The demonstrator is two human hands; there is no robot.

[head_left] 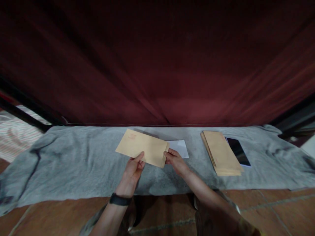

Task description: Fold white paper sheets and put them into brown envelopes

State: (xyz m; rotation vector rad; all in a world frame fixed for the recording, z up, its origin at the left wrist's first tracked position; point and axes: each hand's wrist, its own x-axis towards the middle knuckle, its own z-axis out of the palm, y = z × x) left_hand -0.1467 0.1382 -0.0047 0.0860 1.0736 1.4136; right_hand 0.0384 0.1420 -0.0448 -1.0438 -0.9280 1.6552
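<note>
A tan paper envelope (145, 146) with small red print near its far left corner is held up between my two hands. My left hand (134, 168) pinches its near edge, thumb on top and fingers underneath. At the right end, my right hand (175, 160) grips the envelope by its flap, with the thumb and fingers closed on it. Behind that hand a white sheet of paper (180, 147) lies on the grey cloth, partly covered by the envelope and the hand.
The grey cloth (81, 164) covers a long low surface. To the right lie a stack of tan envelopes (222, 152) and a dark-screened phone (238, 151) touching or close beside it. A dark red curtain (157, 65) hangs along the back. Tiled floor (56, 216) shows in front.
</note>
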